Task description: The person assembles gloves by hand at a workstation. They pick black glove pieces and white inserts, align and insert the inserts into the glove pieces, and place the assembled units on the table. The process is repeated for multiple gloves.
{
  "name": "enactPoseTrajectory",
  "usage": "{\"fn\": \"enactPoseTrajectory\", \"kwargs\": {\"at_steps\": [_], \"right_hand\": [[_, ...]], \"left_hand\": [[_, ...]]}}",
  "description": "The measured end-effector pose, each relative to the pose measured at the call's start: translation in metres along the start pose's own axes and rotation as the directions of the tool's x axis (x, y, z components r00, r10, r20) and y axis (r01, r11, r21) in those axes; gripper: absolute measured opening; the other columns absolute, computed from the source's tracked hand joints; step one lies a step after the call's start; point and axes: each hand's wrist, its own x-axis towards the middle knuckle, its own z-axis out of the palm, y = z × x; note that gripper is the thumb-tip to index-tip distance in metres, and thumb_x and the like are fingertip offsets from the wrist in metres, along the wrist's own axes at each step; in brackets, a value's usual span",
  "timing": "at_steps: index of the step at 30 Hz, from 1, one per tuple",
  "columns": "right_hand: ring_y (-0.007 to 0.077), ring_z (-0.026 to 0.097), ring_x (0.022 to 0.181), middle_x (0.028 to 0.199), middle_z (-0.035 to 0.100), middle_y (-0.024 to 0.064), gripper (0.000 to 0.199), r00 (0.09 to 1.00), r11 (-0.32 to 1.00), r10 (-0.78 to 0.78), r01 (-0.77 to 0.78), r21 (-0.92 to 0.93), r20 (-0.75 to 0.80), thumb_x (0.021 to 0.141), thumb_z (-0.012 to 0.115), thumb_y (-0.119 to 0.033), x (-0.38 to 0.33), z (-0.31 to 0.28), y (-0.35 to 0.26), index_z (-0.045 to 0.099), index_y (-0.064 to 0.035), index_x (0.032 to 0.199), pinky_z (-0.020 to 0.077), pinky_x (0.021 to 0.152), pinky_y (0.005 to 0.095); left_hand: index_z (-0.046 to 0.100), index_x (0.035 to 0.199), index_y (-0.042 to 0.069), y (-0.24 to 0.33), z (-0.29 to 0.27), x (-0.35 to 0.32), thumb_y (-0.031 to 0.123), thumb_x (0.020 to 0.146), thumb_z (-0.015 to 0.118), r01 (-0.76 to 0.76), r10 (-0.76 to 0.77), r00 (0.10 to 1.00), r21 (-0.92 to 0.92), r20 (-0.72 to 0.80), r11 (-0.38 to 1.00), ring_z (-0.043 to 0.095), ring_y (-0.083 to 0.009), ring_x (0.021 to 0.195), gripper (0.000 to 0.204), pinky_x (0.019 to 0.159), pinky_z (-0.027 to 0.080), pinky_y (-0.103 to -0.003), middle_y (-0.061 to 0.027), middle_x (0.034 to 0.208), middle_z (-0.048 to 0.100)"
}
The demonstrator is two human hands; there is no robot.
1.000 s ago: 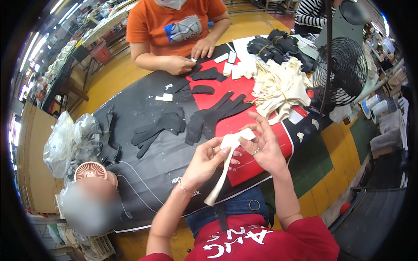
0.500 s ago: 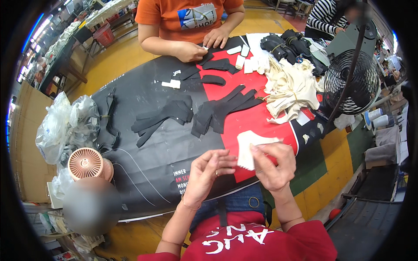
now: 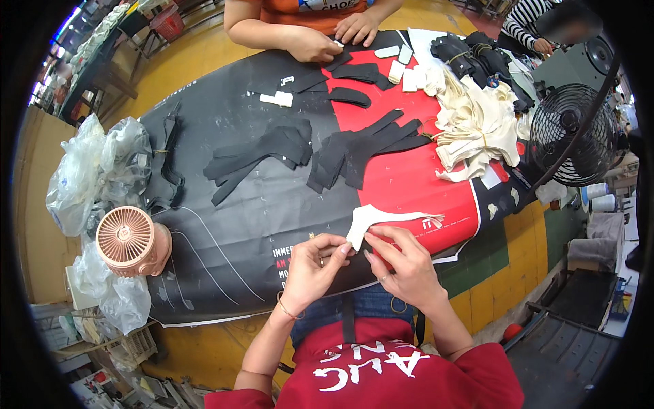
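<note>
A cream cut fabric piece [image 3: 361, 223], with a wide end and a long narrow tail, is in front of me over the black-and-red sheet. My left hand [image 3: 315, 267] is closed, its thumb and forefinger pinching the lower corner of the wide end. On the other side, my right hand [image 3: 403, 264] has its bent fingertips at the edge of the same piece. The tail stretches right across the red part. Beyond my hands lie two fanned stacks of black fabric pieces, a left stack [image 3: 262, 157] and a right stack [image 3: 361, 151].
A tied heap of cream pieces [image 3: 480, 126] lies at right, near black bundles [image 3: 456, 58] and a black fan [image 3: 572, 133]. A pink fan [image 3: 129, 242] and plastic bags [image 3: 85, 177] stand left. Across the table, a co-worker's hands [image 3: 317, 44] handle something small near black strips.
My left hand has come to the cream piece and now pinches its corner. The right hand has moved slightly left and lower. The piece has turned, and its tail now stretches out rightward.
</note>
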Motion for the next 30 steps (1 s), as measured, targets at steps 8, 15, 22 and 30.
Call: {"fn": "enactPoseTrajectory", "kwargs": {"at_steps": [8, 15, 22, 30], "right_hand": [[0.0279, 0.069, 0.086, 0.099, 0.068, 0.0140, 0.015, 0.997, 0.995, 0.077, -0.077, 0.068, -0.004, 0.089, 0.069, -0.004, 0.001, -0.022, -0.011, 0.069, 0.0030, 0.102, 0.0560, 0.073, 0.0354], [0.0297, 0.069, 0.088, 0.100, 0.068, 0.0171, 0.017, 0.988, 0.979, 0.139, -0.147, 0.140, 0.061, 0.091, 0.066, -0.003, -0.001, -0.026, -0.008, 0.069, 0.0048, 0.106, 0.0569, 0.074, 0.0353], [0.0284, 0.069, 0.083, 0.099, 0.068, 0.0165, 0.015, 0.994, 0.990, 0.105, -0.108, 0.090, 0.039, 0.091, 0.066, -0.003, -0.001, -0.024, -0.007, 0.068, 0.0048, 0.103, 0.0564, 0.071, 0.0342], [0.0254, 0.068, 0.079, 0.096, 0.067, 0.0153, 0.011, 0.984, 0.970, 0.175, -0.169, 0.176, -0.020, 0.092, 0.064, -0.002, 0.001, -0.023, -0.006, 0.067, 0.0042, 0.101, 0.0548, 0.067, 0.0326]], "left_hand": [[0.067, 0.103, -0.004, 0.014, 0.024, -0.002, 0.001, 0.094, 0.064, -0.256, 0.232, 0.966, 0.292, 0.113, 0.922, 0.069, -0.0156, 0.083, 0.010, 0.075, 0.058, -0.027, -0.0101, 0.096, 0.067], [0.066, 0.102, -0.005, 0.012, 0.028, 0.001, 0.000, 0.093, 0.064, -0.230, 0.210, 0.972, 0.267, 0.101, 0.936, 0.069, -0.0159, 0.085, 0.011, 0.076, 0.059, -0.028, -0.0098, 0.097, 0.067], [0.065, 0.100, -0.005, 0.010, 0.027, 0.001, -0.001, 0.091, 0.064, -0.234, 0.215, 0.972, 0.288, 0.098, 0.929, 0.068, -0.0153, 0.085, 0.010, 0.077, 0.059, -0.028, -0.0100, 0.099, 0.066], [0.066, 0.103, -0.008, 0.005, 0.028, 0.000, 0.008, 0.094, 0.068, -0.070, 0.065, 0.997, 0.132, 0.043, 0.989, 0.070, -0.0138, 0.088, 0.019, 0.075, 0.059, -0.025, -0.0108, 0.096, 0.070]]}}
